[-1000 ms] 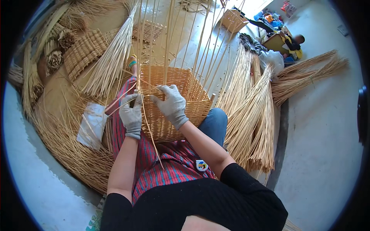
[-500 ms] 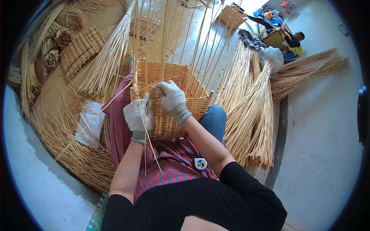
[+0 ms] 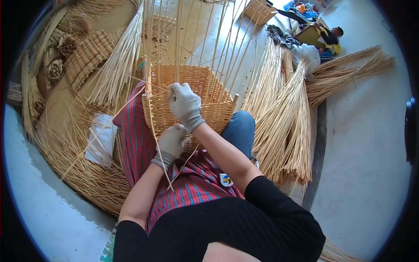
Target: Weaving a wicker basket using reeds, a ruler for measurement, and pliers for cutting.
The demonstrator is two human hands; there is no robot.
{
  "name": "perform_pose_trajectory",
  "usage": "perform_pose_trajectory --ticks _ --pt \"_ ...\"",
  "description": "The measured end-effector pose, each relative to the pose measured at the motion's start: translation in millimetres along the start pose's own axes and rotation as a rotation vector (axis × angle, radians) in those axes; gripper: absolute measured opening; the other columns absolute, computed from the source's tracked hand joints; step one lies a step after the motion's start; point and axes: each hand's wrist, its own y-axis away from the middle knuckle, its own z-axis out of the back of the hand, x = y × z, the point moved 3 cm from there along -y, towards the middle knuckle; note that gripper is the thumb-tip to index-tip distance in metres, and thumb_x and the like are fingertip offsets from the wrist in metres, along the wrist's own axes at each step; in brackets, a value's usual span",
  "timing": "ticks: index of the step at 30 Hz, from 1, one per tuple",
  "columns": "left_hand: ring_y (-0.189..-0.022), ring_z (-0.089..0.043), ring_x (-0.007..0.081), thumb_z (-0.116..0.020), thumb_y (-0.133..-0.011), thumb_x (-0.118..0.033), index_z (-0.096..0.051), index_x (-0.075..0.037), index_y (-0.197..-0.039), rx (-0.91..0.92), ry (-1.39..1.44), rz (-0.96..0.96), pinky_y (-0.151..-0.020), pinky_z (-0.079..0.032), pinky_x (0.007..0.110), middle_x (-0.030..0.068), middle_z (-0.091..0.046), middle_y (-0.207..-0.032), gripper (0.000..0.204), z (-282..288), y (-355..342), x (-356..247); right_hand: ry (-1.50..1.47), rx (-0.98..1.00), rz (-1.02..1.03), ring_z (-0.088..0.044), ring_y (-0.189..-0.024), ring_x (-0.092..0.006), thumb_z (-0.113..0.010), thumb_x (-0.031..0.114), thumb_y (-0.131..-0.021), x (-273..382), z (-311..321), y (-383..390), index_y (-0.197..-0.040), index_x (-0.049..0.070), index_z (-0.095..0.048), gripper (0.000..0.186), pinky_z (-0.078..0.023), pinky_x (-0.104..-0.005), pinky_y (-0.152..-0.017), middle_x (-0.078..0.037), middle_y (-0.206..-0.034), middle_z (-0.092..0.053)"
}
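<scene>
A half-woven wicker basket (image 3: 218, 114) rests on my lap, tall upright stakes (image 3: 178, 48) rising from its far side. My right hand (image 3: 185, 105), in a pale glove, is closed at the near left part of the basket, its fingers pinching a thin wicker strand (image 3: 159, 87) that runs in from the left. Below it, my gloved left hand (image 3: 171, 142) is curled against the basket's near wall; what its fingers hold is hidden. A loose strand (image 3: 159, 153) passes over the left wrist, and another (image 3: 187, 161) hangs beside it onto the striped red cloth (image 3: 192, 185).
Bundles of long canes (image 3: 279, 126) lie to the right, and a pale bundle (image 3: 120, 61) at the far left. Loose canes (image 3: 83, 174) and a white sheet (image 3: 101, 139) lie at left. A tape measure (image 3: 225, 180) sits on my lap. Farther off are another basket (image 3: 260, 12) and a person (image 3: 329, 41).
My left hand has dropped lower and toward the basket's near wall. My right hand has shifted slightly up and left. The loose strand ends have swung apart.
</scene>
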Motion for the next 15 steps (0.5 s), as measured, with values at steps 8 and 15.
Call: perform_pose_trajectory --ticks 8,15 --pt "-0.106 -0.061 0.0237 -0.069 -0.091 -0.010 -0.065 -0.003 -0.120 -0.788 0.312 0.237 -0.093 -0.050 0.036 0.0121 -0.064 -0.112 0.030 74.4 3.8 64.0 -0.280 0.121 -0.003 -0.067 -0.086 -0.0284 -0.058 0.000 -0.089 -3.3 39.4 15.5 -0.113 0.011 -0.070 0.030 -0.055 -0.0351 -0.076 -0.012 -0.098 -0.066" --pt "-0.110 -0.062 0.0247 -0.071 -0.087 -0.009 -0.061 -0.001 -0.131 -0.700 0.372 0.028 -0.102 -0.047 0.036 0.0133 -0.066 -0.118 0.046 79.3 -36.0 80.2 -0.369 0.109 0.256 -0.070 -0.076 -0.0233 -0.076 0.010 -0.075 94.1 36.9 24.3 -0.115 0.016 -0.071 0.041 -0.057 -0.0346 -0.065 -0.007 -0.097 -0.070"
